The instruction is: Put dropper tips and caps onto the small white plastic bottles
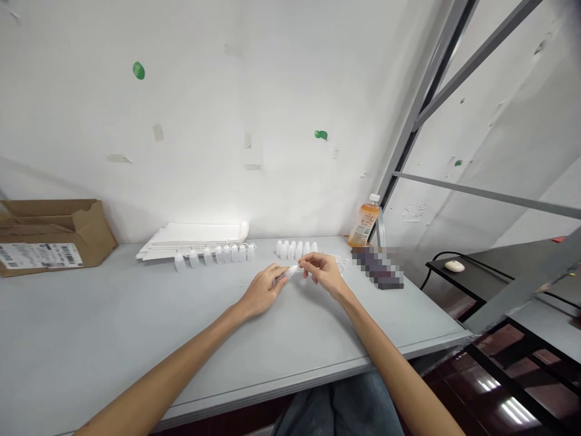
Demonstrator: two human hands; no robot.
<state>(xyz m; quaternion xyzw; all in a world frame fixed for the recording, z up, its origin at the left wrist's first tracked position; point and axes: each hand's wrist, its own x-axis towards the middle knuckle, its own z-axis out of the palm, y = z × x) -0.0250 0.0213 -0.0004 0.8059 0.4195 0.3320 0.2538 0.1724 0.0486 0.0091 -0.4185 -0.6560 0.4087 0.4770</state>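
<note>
My left hand is closed around a small white squeeze bottle, which lies tilted with its narrow tip towards the right. At that tip, my right hand pinches with thumb and forefinger; whatever is between them is too small to make out. Behind the hands, several similar white bottles stand close together. Another row of small white bottles stands further left, some with thin loops at the top. Partly hidden by my right hand is a heap of thin white pieces.
White flat sheets are stacked against the wall behind the left row. An opened cardboard box sits at far left. On the right are an orange drink bottle, a pixelated dark object and a grey metal frame.
</note>
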